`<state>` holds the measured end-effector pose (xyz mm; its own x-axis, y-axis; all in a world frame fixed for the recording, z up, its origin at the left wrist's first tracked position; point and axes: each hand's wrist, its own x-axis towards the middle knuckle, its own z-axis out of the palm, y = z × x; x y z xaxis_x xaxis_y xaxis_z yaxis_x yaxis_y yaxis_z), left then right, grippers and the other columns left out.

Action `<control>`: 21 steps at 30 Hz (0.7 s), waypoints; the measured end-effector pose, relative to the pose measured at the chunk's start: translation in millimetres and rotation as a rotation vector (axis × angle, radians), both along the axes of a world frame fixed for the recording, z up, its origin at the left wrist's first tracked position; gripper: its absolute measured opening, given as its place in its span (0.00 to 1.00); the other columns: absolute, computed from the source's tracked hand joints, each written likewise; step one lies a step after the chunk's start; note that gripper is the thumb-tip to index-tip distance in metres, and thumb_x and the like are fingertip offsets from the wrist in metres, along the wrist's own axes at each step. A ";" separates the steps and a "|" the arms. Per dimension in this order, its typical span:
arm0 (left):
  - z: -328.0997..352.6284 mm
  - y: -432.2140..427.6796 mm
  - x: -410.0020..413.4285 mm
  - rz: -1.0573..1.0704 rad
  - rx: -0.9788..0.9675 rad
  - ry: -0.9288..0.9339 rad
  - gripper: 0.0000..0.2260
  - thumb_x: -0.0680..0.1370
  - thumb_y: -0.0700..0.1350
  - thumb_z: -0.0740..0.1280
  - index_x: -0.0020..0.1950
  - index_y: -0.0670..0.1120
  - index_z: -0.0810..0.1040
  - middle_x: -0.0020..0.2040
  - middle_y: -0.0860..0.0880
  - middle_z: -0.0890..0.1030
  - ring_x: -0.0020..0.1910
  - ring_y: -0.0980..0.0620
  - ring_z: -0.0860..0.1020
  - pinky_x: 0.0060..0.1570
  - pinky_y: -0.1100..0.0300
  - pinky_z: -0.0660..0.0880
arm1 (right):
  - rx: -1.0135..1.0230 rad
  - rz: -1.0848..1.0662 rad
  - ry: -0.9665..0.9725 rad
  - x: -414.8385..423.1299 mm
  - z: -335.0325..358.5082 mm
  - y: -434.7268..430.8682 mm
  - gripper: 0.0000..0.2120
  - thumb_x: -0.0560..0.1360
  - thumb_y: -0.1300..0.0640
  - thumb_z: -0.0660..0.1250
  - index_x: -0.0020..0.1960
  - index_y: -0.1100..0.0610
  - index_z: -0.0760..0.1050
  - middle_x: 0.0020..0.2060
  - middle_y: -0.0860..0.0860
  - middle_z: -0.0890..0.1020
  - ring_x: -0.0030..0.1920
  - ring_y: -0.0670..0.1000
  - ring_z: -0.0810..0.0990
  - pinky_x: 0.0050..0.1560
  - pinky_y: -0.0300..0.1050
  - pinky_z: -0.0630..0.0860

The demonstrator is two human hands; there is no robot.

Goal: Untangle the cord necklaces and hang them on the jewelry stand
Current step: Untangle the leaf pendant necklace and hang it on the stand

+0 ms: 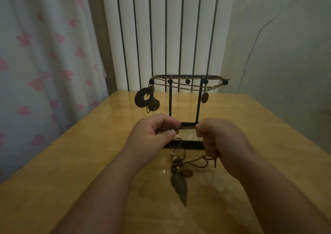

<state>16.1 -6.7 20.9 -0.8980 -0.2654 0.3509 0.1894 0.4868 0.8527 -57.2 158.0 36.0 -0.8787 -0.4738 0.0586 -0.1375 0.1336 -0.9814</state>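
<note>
Your left hand (154,131) and right hand (220,138) each pinch a thin brown cord (188,127), pulled straight between them at mid-frame, in front of the black metal jewelry stand (170,101). Your right fist also clutches loose loops of cord underneath. The rest trails down to a bronze feather pendant (180,185) lying on the glossy yellow wooden table (89,144), lower centre. Cords already drape the stand's top rail, with a dark ring-shaped pendant (141,97) at its left end and a brown oval pendant (204,97) at its right.
</note>
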 end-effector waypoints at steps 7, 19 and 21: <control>3.4 1.0 0.1 0.061 0.039 0.045 0.10 0.77 0.40 0.69 0.47 0.56 0.82 0.43 0.60 0.83 0.45 0.64 0.80 0.43 0.68 0.75 | -0.068 0.002 -0.112 -1.3 5.4 6.7 0.13 0.74 0.62 0.58 0.31 0.58 0.67 0.27 0.52 0.63 0.30 0.52 0.60 0.34 0.50 0.61; 0.7 2.5 -0.9 0.003 0.000 0.054 0.09 0.79 0.41 0.65 0.44 0.54 0.79 0.40 0.57 0.79 0.40 0.64 0.76 0.37 0.74 0.71 | -0.003 -0.098 0.498 6.6 -3.9 -0.2 0.05 0.76 0.53 0.66 0.47 0.45 0.79 0.40 0.43 0.81 0.44 0.39 0.78 0.41 0.32 0.76; -0.4 2.2 -2.2 -0.007 0.007 0.029 0.08 0.80 0.42 0.64 0.45 0.53 0.78 0.39 0.56 0.78 0.38 0.65 0.75 0.36 0.73 0.70 | 0.010 -0.018 0.529 9.0 -6.1 -2.1 0.07 0.75 0.54 0.67 0.48 0.42 0.79 0.41 0.42 0.82 0.45 0.41 0.79 0.43 0.33 0.78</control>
<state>13.9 -4.5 20.4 -0.8894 -0.2612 0.3751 0.2176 0.4798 0.8500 -48.2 155.9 29.9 -0.7382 -0.4620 0.4915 -0.6113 0.1499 -0.7771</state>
